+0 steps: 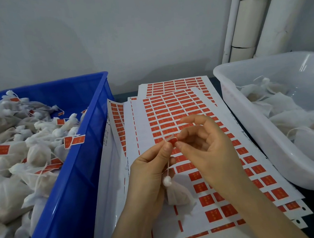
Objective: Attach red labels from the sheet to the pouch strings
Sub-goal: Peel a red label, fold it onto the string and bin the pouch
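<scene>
Your left hand (147, 166) pinches the limp string (168, 168) just under the flimsy red label (173, 141) that your right hand (205, 145) pinches, with the light, soft pouch (176, 194) below.

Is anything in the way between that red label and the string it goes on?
Nothing visible. The right hand pinches the red label right at the string, which the left hand holds, pouch dangling below.

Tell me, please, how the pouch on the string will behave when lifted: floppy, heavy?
Probably floppy: the pouch is thin, wrinkled cloth, bunched at its knot. Likely light: one thin string, pinched by the left hand, seems enough for it. It may swing while the right hand pinches the label, being tied only at the top.
</scene>
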A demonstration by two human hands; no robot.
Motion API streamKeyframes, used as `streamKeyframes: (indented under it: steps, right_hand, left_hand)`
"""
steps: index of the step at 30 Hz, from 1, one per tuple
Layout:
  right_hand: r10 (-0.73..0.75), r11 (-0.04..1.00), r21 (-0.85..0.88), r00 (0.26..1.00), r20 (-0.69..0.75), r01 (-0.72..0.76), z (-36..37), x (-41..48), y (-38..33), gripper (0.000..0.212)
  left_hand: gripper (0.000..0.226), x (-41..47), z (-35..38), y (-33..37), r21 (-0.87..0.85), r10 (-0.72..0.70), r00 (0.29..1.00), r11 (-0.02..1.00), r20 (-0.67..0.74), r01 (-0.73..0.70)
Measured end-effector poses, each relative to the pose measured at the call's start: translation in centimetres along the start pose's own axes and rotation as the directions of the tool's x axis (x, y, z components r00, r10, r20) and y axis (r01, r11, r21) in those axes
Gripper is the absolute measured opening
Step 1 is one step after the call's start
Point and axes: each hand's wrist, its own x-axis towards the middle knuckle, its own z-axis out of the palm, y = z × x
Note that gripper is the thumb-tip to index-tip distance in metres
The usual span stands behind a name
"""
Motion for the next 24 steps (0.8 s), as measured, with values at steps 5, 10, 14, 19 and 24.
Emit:
streamKeyframes:
  steps: [5, 10, 14, 19, 24]
  right_hand:
    - [-0.028, 0.999, -0.020, 0.999, -0.024, 0.027, 0.07, -0.02, 0.15, 0.036]
    - [-0.058, 0.993, -0.107, 0.998, -0.006, 0.057, 0.03, -0.04, 0.26, 0.030]
    - [-0.096, 0.959, -0.269, 0.995, -0.027, 0.085, 0.47, 0.08, 0.44, 0.023]
    - [0.025, 0.963, -0.268, 1.000, 0.014, -0.021, -0.36, 0.69, 0.43, 0.026]
    - [0.087, 0.979, -0.192, 0.992, 0.093, -0.067, 0.45, 0.25, 0.91, 0.015]
  left_hand:
    - [0.026, -0.02, 0.19, -0.05, 0.034, 0.028, 1.000, 0.999, -0.006, -0.027]
    - [0.032, 0.01, 0.30, -0.15, 0.074, 0.080, 0.996, 0.994, -0.047, -0.076]
    - [0.034, 0.12, 0.43, -0.39, 0.114, 0.126, 0.989, 0.987, -0.077, -0.117]
    - [0.037, 0.36, 0.31, -0.61, 0.117, 0.129, 0.986, 0.986, -0.106, -0.117]
    - [0.031, 0.15, 0.26, -0.79, 0.259, 0.321, 0.941, 0.923, -0.110, -0.284]
